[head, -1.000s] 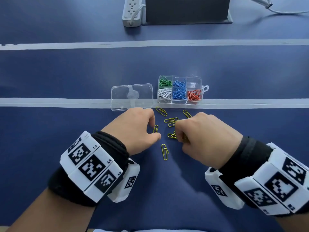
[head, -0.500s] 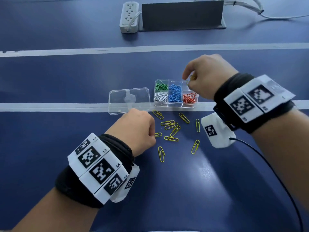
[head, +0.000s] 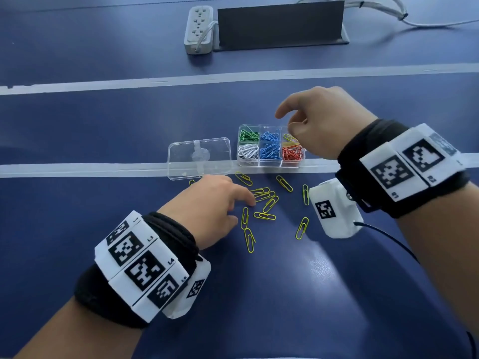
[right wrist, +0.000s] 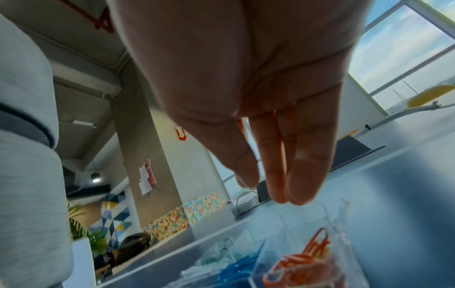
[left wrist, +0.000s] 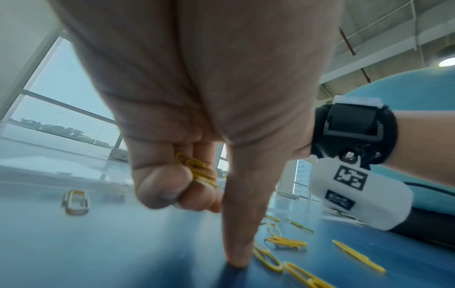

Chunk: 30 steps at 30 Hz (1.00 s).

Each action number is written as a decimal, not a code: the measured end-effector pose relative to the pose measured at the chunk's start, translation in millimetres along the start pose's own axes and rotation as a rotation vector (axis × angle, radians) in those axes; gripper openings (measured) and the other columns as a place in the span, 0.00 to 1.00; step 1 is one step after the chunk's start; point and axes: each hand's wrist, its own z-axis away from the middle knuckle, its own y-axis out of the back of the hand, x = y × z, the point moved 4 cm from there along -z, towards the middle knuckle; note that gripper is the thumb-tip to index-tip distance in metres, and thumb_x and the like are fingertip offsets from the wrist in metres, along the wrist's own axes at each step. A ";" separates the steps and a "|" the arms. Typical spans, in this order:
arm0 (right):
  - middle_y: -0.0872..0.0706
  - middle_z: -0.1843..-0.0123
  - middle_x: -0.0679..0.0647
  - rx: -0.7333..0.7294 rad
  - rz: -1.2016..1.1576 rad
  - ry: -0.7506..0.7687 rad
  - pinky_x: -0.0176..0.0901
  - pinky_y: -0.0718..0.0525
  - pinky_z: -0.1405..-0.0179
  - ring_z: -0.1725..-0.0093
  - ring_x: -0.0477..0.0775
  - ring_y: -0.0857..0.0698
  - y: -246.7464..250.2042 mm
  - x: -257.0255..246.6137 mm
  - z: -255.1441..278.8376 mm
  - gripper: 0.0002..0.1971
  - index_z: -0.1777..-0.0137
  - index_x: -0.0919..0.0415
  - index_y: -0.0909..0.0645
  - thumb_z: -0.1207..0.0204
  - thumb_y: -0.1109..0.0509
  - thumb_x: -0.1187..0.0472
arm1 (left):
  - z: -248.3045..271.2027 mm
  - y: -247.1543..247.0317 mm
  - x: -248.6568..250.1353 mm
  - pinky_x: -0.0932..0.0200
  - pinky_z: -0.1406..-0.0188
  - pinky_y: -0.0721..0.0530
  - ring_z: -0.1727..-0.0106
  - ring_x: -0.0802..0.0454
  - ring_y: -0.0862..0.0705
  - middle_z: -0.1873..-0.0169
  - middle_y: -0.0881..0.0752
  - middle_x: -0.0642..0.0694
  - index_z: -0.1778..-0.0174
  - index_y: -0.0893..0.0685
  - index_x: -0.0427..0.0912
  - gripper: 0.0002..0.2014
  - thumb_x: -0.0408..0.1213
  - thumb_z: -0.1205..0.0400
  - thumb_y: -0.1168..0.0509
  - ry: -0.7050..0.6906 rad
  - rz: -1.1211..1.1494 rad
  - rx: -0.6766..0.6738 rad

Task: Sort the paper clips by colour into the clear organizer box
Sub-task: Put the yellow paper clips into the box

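The clear organizer box (head: 269, 164) sits on the white tape line, holding green (head: 248, 134), white (head: 248, 151), blue (head: 270, 146) and red clips (head: 292, 153); a few yellow clips (head: 289, 138) lie in its back right compartment. Its lid (head: 199, 158) lies open to the left. Several loose yellow clips (head: 269, 203) are scattered in front of the box. My left hand (head: 239, 209) holds yellow clips (left wrist: 197, 169) in its curled fingers while its index finger (left wrist: 236, 253) touches the table beside the loose ones. My right hand (head: 286, 123) hovers above the back right compartment, fingers (right wrist: 300, 175) straight and holding nothing.
A power strip (head: 199, 29) and a dark panel (head: 281, 24) stand at the far edge, with cables (head: 388, 11) to the right. Two white tape lines (head: 77, 84) cross the blue table. A black cable (head: 388, 242) trails from my right wrist camera.
My right hand rose from the loose clips to the box and opened its fingers over the back right compartment, where yellow clips now lie. My left index finger stretched out toward the loose clips.
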 end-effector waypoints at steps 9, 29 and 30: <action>0.12 0.63 0.43 -0.162 -0.148 -0.023 0.36 0.27 0.56 0.65 0.40 0.20 -10.6 10.3 61.6 0.10 0.44 0.45 0.16 0.25 0.30 0.53 | -5.8 4.8 -2.0 0.66 0.60 0.32 0.66 0.60 0.29 0.67 0.28 0.57 0.58 0.12 0.50 0.06 0.44 0.24 0.34 -0.086 -0.181 -0.069; 0.18 0.70 0.40 -0.202 -0.213 -0.176 0.37 0.27 0.57 0.65 0.39 0.24 -37.0 34.9 109.0 0.12 0.41 0.42 0.22 0.22 0.37 0.45 | -115.9 76.0 84.5 0.56 0.63 0.25 0.52 0.41 0.16 0.60 0.14 0.43 0.61 0.17 0.41 0.06 0.37 0.29 0.29 -0.125 -0.439 0.090; 0.19 0.70 0.40 -0.199 -0.212 -0.173 0.36 0.28 0.58 0.66 0.39 0.25 -37.3 35.3 109.8 0.12 0.41 0.43 0.22 0.22 0.37 0.45 | -120.7 74.1 86.5 0.56 0.62 0.23 0.51 0.41 0.15 0.58 0.13 0.43 0.59 0.16 0.40 0.07 0.38 0.29 0.30 -0.131 -0.458 0.077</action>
